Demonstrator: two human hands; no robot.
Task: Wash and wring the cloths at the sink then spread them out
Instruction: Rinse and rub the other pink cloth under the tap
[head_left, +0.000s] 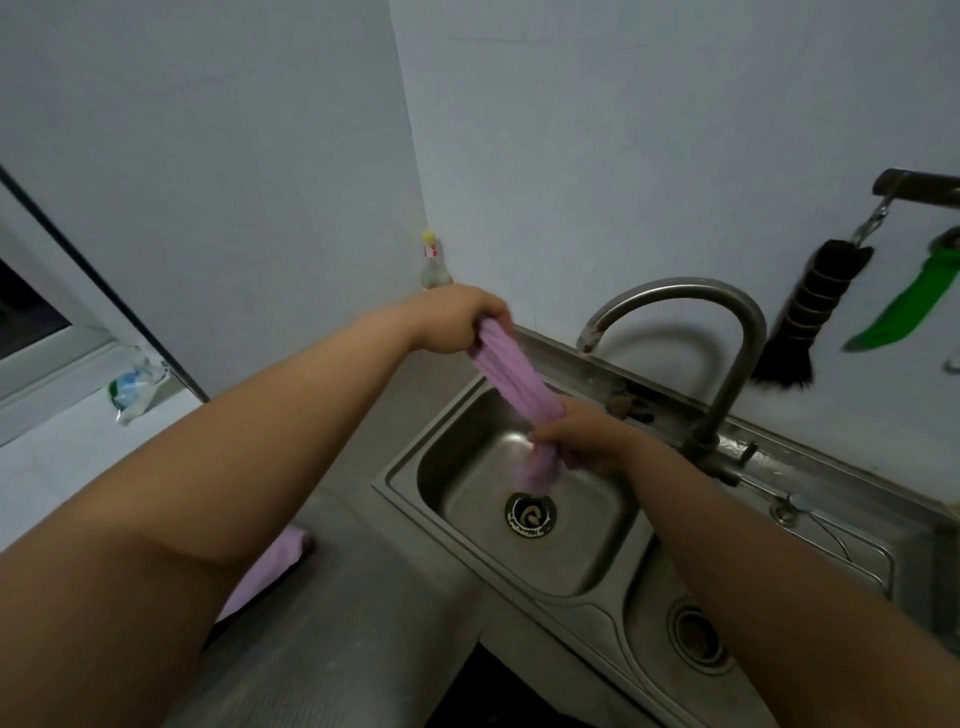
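Bare grey wall corner, steel sink (582, 566) set in a grey table (332, 613). Step in hand looks like wringing: purple cloth (511, 379) bunched into a rope, held slanted over the sink. Left hand (457, 319) grips its top end up-left of the sink, fingers curled round it. Right hand (582, 434) grips lower down, above the drain (531, 514); the tail hangs just over the drain. Tap (675, 332) behind the sink, no water seen running. Cloth looks soft, ridged, probably wet. Second purple cloth (275, 566) lies on the table left of the sink, partly hidden by the left arm. Next: likely twist hands opposite ways, then spread it flat.
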